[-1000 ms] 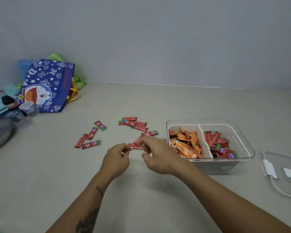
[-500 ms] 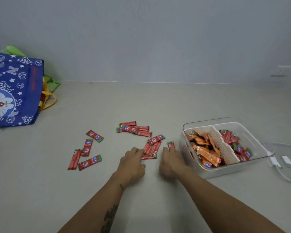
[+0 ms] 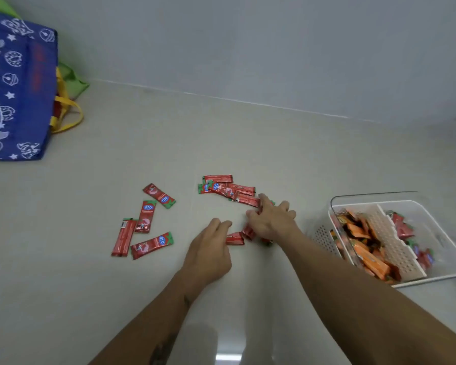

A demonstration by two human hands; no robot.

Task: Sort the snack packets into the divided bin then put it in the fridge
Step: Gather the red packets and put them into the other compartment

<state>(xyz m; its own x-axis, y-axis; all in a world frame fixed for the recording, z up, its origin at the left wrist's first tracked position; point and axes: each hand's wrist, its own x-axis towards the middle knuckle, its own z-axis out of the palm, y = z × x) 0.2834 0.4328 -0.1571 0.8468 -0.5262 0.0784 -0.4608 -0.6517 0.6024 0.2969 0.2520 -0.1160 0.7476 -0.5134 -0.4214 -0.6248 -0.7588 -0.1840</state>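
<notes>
Red snack packets lie loose on the pale counter: one group at the left (image 3: 146, 220) and a pile further back (image 3: 228, 189). My right hand (image 3: 270, 219) lies palm-down over a few red packets (image 3: 248, 231), fingers spread and curling round them. My left hand (image 3: 208, 248) is beside it, fingertips touching one red packet (image 3: 234, 238). The clear divided bin (image 3: 353, 200) stands at the right, with orange packets (image 3: 363, 246) in its left compartment and red packets (image 3: 406, 230) in its right one.
A blue cartoon-print tote bag (image 3: 13, 88) with yellow handles stands at the far left, green fabric behind it. The wall runs along the back of the counter. The bin reaches the right frame edge.
The view has shifted right and closer. My right hand has moved forward over the middle packets and gathers them; my left hand has followed, fingertips on a packet.
</notes>
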